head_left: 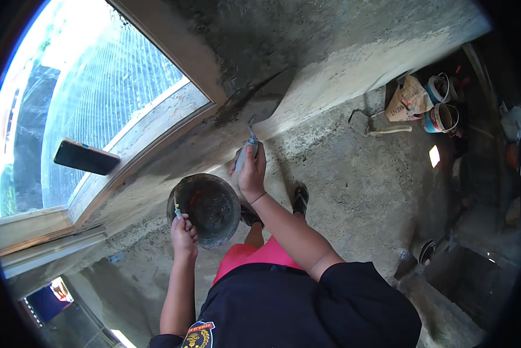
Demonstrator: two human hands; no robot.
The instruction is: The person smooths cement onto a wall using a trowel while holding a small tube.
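My right hand (252,174) is wrapped round the grip of a trowel (270,100). The trowel's metal blade lies up against the wall, below the damp dark plaster (237,43) beside the window frame. Down to the left, my left hand (184,236) is closed on a pale cord-like handle at the rim of a round black bucket (234,227). Grey residue coats the inside of the bucket, which hangs or stands in front of my legs; I cannot tell which.
A phone (86,156) rests on the window sill (156,124) at the left. Along the wall at the far right are a hoe (382,130), a torn paper sack (408,100) and paint buckets (440,118). Rough concrete floor (353,191) lies around my feet.
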